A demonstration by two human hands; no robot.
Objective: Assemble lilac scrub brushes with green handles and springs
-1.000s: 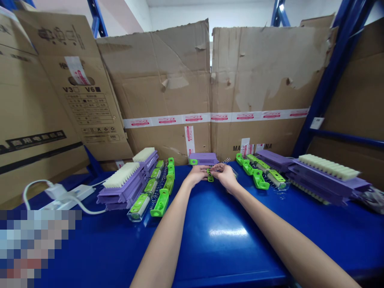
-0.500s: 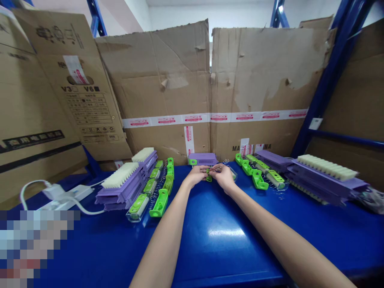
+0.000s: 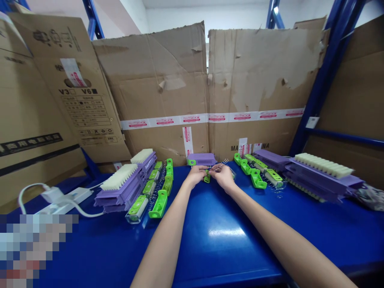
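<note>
Both my hands meet at the far middle of the blue table. My left hand is closed around a small green plastic part. My right hand pinches a thin metal spring against that part, with a clear plastic piece under its fingers. Just behind the hands lies a purple brush body with a green end.
Stacked purple brushes with cream bristles lie on the left beside rows of green parts and springs. More purple brushes and green parts lie on the right. A white power strip sits far left. Cardboard boxes wall the back.
The view has shifted slightly; my hands stay together on the green part and spring with only small finger movements.
</note>
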